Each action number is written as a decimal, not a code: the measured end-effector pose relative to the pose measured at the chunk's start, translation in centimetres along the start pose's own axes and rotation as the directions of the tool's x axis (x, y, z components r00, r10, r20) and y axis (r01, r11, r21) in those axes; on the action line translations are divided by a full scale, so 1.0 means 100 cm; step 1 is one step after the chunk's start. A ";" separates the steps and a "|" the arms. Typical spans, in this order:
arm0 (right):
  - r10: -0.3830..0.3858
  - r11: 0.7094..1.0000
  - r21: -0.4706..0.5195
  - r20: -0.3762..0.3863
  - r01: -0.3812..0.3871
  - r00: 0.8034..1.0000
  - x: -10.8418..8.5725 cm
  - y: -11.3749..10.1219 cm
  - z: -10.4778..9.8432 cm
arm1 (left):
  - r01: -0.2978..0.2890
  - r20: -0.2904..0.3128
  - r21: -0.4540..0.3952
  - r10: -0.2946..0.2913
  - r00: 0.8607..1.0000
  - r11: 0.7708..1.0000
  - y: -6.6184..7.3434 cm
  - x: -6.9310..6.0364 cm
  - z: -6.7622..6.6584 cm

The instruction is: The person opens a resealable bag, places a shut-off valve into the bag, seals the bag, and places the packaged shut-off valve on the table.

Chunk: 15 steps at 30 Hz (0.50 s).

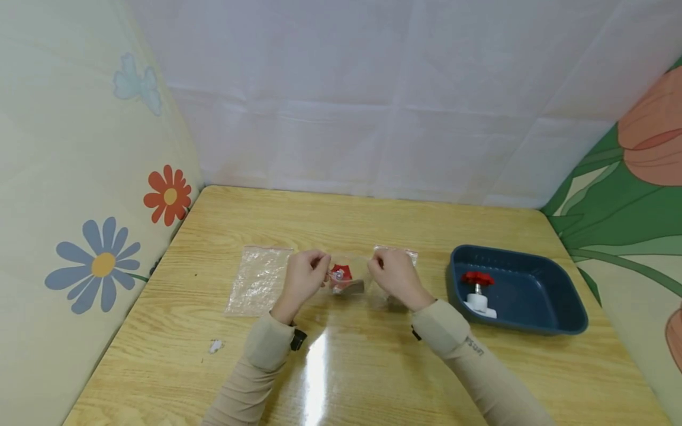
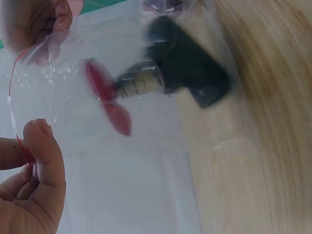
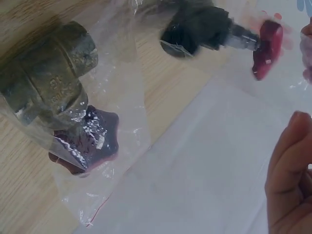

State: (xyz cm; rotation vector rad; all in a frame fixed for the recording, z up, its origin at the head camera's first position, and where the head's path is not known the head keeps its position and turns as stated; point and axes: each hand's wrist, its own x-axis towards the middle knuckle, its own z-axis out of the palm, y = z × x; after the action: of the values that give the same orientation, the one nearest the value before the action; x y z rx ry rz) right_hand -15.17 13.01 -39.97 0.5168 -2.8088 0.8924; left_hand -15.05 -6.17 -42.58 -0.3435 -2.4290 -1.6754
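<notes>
A clear zip bag (image 2: pixel 146 185) is held up between both hands, a dark-bodied valve (image 2: pixel 187 63) with a red handle (image 1: pixel 341 273) inside it. The left hand (image 1: pixel 305 275) pinches the bag's red-lined edge, thumb against fingers, as the left wrist view shows (image 2: pixel 39 180). Opposite it, the right hand (image 1: pixel 396 275) pinches the other end of that edge; its fingers (image 3: pixel 292 165) are partly cut off in the right wrist view. Another bagged valve (image 3: pixel 53 78), brass-coloured with a dark red handle, lies on the table beside the held bag, partly hidden under the right hand in the head view.
A flat clear bag (image 1: pixel 259 281) lies on the table left of the left hand. To the right stands a dark blue tray (image 1: pixel 533 325), holding a white valve (image 1: pixel 477 302) with a red handle. A small white scrap (image 1: pixel 215 346) is near the left forearm.
</notes>
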 end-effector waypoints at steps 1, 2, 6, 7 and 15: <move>-0.007 1.000 -0.002 -0.004 0.007 1.000 0.000 0.000 0.000 | -0.004 0.001 0.000 0.004 1.000 1.000 0.001 0.000 -0.001; -0.013 1.000 -0.002 -0.008 0.013 1.000 0.000 0.000 -0.001 | -0.005 0.003 0.000 0.005 1.000 1.000 0.002 0.000 -0.001; -0.037 0.999 -0.006 -0.030 0.037 0.999 -0.001 0.000 -0.001 | -0.021 0.008 -0.007 0.021 1.000 1.000 0.005 0.001 -0.002; -0.040 0.999 -0.003 -0.034 0.040 0.999 -0.001 0.001 -0.001 | -0.013 0.010 -0.012 0.014 1.000 1.000 0.005 0.001 -0.002; -0.036 0.999 0.033 -0.024 0.036 0.999 -0.003 0.003 -0.004 | 0.026 0.021 -0.023 -0.025 0.999 0.999 0.007 0.001 -0.002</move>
State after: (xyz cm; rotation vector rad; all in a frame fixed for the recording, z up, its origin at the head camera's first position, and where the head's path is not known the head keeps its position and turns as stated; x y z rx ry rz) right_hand -15.00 13.50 -39.87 0.5561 -2.7591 0.9337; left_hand -14.95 -6.11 -41.88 -0.3361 -2.4406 -1.7197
